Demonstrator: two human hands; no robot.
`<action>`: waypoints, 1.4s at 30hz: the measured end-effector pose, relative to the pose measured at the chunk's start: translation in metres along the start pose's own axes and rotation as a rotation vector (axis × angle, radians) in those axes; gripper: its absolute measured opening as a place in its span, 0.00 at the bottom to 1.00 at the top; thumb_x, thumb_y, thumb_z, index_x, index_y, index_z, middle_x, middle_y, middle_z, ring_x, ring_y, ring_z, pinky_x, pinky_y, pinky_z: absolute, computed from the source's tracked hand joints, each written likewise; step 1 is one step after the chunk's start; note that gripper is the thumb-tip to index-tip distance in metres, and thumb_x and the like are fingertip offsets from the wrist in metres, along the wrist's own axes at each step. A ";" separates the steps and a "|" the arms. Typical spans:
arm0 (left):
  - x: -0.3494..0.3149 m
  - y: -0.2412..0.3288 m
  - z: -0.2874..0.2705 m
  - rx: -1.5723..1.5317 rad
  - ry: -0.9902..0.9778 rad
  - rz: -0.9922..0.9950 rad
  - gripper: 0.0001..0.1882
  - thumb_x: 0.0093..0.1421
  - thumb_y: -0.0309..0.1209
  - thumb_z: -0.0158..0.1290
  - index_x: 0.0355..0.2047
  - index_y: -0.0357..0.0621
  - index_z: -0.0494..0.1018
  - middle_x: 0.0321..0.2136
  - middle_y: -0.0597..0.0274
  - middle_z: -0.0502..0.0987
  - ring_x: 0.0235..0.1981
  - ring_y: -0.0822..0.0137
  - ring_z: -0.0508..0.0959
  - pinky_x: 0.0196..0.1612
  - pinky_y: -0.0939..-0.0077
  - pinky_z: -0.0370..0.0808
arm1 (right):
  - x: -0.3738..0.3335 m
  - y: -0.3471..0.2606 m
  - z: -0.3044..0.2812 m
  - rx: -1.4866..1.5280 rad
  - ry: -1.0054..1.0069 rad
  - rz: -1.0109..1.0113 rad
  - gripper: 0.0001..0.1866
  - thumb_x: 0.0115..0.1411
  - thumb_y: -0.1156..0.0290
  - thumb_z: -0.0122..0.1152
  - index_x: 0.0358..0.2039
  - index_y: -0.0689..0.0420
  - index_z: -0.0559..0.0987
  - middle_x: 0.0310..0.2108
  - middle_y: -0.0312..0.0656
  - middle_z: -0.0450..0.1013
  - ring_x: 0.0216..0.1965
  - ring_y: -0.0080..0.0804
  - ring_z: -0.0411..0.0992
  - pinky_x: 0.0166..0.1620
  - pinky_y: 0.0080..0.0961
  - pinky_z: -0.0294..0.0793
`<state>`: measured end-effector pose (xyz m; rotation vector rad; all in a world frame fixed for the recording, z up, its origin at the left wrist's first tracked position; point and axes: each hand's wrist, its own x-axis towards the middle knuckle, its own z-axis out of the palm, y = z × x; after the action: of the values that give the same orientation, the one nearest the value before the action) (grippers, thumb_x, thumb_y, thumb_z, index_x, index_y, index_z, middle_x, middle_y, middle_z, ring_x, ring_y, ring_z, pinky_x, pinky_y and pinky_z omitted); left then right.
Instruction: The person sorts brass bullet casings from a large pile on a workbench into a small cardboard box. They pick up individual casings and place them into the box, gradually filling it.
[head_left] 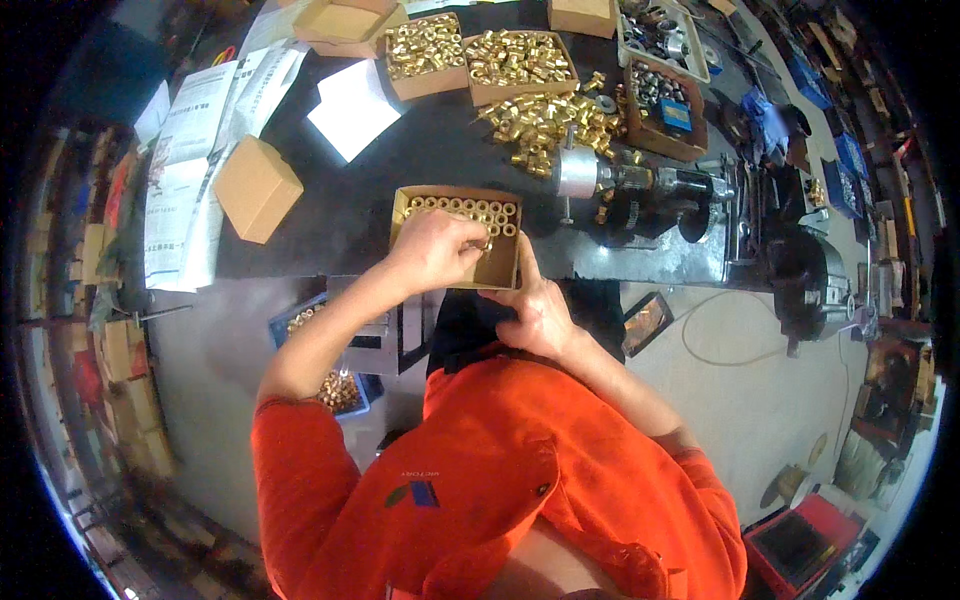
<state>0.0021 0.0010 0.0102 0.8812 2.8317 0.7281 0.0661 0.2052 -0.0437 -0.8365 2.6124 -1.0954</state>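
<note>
A small cardboard box point(398, 208) stands at the bench's near edge. Brass fittings point(466, 206) fill its far part in rows, ring ends up; bare cardboard shows at its near right. My left hand point(436, 248) reaches over the box from the left and hides part of the rows. Its fingers are pinched on a brass fitting point(489, 240) inside the box. My right hand point(537, 312) grips the box's near right corner, with the index finger stretched along the right side.
Beyond lie two boxes of brass fittings point(520, 62) and a loose pile point(555, 125). A metal clamping device point(640, 185) stands to the right. A closed carton point(257, 188), white paper point(352, 108) and newspaper point(190, 180) lie left. Blue bins point(345, 392) sit below.
</note>
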 end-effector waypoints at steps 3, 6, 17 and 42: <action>-0.002 -0.005 0.015 0.030 -0.005 -0.041 0.08 0.48 0.33 0.59 0.30 0.49 0.79 0.21 0.57 0.78 0.26 0.54 0.79 0.31 0.59 0.75 | 0.005 -0.002 -0.001 -0.013 0.025 -0.005 0.26 0.35 0.69 0.61 0.41 0.50 0.84 0.65 0.71 0.37 0.42 0.54 0.76 0.47 0.37 0.76; -0.001 -0.005 0.025 0.130 -0.006 -0.057 0.08 0.49 0.35 0.57 0.31 0.52 0.80 0.23 0.56 0.79 0.27 0.54 0.80 0.32 0.58 0.76 | 0.001 0.001 0.003 0.018 0.066 -0.014 0.26 0.35 0.70 0.62 0.40 0.51 0.83 0.66 0.68 0.40 0.43 0.52 0.76 0.45 0.37 0.77; 0.005 0.006 0.027 0.310 -0.097 -0.129 0.10 0.51 0.37 0.56 0.34 0.52 0.78 0.22 0.52 0.79 0.26 0.52 0.80 0.29 0.56 0.75 | -0.046 0.007 -0.007 0.084 0.229 -0.027 0.24 0.32 0.77 0.62 0.37 0.58 0.82 0.59 0.54 0.62 0.37 0.41 0.75 0.40 0.33 0.77; 0.035 0.053 0.018 0.132 0.165 0.230 0.07 0.56 0.34 0.55 0.30 0.46 0.77 0.23 0.61 0.79 0.24 0.59 0.80 0.28 0.63 0.76 | -0.086 0.020 -0.021 0.128 0.308 0.112 0.20 0.38 0.72 0.67 0.37 0.59 0.81 0.51 0.53 0.70 0.42 0.47 0.75 0.44 0.33 0.77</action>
<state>0.0040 0.0658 0.0208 1.2383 2.9836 0.6724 0.1203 0.2776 -0.0460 -0.5224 2.7510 -1.4414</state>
